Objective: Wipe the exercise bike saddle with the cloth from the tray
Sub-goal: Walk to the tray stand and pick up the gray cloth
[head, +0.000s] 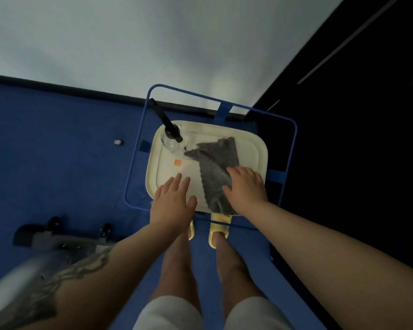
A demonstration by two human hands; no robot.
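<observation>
Right hand (pixel 246 189) seemingly gripping cloth (pixel 215 167) on tray (pixel 260 148)

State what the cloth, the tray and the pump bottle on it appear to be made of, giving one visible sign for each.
Cloth: grey, fuzzy, probably microfibre or terry; it folds limply under the right hand.
Tray: cream, likely moulded plastic; smooth matte surface, rounded corners, raised rim.
Pump bottle: clear plastic or glass, hard to tell; the tray shows through it, and its pump is black, probably plastic.
</observation>
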